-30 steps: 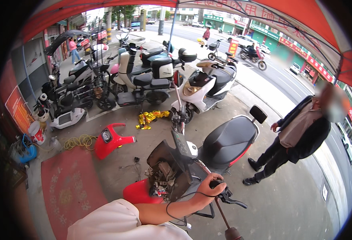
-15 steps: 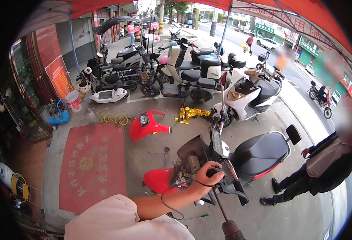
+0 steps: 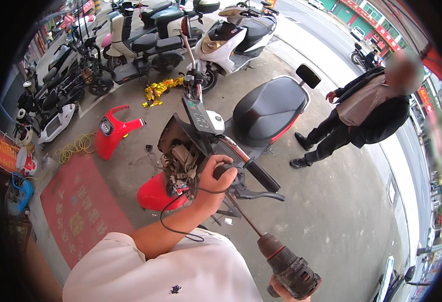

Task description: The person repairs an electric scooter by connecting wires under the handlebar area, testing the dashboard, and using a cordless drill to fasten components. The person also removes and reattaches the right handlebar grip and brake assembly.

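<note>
My left hand point(image 3: 212, 182) is closed with finger and thumb round a black switch housing point(image 3: 229, 174) on the handlebar of a red and black electric scooter point(image 3: 267, 110). A black grip point(image 3: 262, 175) and a brake lever point(image 3: 262, 195) stick out beside it. A thin black cable point(image 3: 170, 230) loops from there past my wrist. My right hand point(image 3: 283, 292), partly hidden, is wrapped round the handle of a power drill point(image 3: 292, 271). Its long thin bit point(image 3: 246, 219) points up at the underside of the housing; where the tip sits is hidden.
The scooter's front is stripped, with wiring and parts point(image 3: 181, 166) bare. A red front panel point(image 3: 111, 133) and gold foil point(image 3: 161, 90) lie on the ground. A person point(image 3: 364, 103) stands right of the scooter. Parked scooters point(image 3: 140, 48) line the back; a red mat point(image 3: 82, 211) lies left.
The view has swung right and down, so the scene sits further left. More of the drill and part of my right hand have come into sight. My left hand stays at the handlebar.
</note>
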`<state>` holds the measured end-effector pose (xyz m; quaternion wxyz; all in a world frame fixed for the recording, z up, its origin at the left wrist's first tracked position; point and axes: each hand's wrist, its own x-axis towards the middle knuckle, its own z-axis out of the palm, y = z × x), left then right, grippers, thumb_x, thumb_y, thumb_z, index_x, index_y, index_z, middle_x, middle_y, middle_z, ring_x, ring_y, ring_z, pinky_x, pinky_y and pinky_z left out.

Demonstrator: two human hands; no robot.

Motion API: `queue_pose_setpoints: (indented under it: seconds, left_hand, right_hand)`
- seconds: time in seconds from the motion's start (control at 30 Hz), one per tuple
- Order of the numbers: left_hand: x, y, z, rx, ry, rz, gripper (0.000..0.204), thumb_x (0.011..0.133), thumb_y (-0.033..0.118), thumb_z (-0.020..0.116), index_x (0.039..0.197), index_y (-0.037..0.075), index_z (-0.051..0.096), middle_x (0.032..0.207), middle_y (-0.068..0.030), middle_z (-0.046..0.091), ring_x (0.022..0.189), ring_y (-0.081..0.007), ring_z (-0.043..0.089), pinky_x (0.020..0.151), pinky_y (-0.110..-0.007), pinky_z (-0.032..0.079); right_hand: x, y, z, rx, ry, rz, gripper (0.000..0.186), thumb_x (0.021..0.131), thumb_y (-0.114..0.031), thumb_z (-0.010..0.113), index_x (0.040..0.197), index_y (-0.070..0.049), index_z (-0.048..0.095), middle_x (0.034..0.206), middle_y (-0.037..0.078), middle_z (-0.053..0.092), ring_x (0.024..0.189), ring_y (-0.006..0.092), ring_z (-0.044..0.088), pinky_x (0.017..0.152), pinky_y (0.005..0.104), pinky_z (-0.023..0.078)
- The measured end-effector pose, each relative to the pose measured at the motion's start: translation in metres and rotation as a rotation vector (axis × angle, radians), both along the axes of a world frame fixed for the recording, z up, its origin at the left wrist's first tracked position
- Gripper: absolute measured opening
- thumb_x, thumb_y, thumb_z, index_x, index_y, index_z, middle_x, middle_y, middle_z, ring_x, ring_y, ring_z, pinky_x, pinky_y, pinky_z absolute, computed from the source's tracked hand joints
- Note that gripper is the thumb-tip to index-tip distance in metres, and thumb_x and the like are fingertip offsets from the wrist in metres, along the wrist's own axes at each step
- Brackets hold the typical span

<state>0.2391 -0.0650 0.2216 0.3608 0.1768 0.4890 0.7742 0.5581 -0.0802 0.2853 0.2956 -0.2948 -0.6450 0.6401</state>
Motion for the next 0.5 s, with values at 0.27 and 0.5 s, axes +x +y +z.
queue_pose_setpoints:
  seconds: [0.27,0.5]
  left_hand:
    - [-0.030,0.002,-0.018,-0.031,-0.156,-0.126,0.028,0.088,0.020,0.067,0.112,0.009,0.056,0.086,0.0033,0.052,0.074,-0.0042,0.047,0.060,-0.021,0.042]
    - [-0.055,0.005,-0.032,-0.007,-0.233,-0.155,0.026,0.087,0.016,0.067,0.110,0.008,0.058,0.088,0.0034,0.052,0.077,-0.0038,0.046,0.066,-0.020,0.039]
  right_hand:
    - [-0.046,-0.009,0.021,0.440,-0.184,-0.006,0.014,0.071,0.010,0.069,0.079,0.000,0.062,0.077,0.006,0.063,0.064,0.0158,0.061,0.055,0.0310,0.049]
    - [-0.062,-0.018,0.026,1.009,-0.595,0.068,0.012,0.072,0.001,0.072,0.077,-0.007,0.066,0.073,0.003,0.064,0.061,0.0184,0.063,0.054,0.0313,0.050]
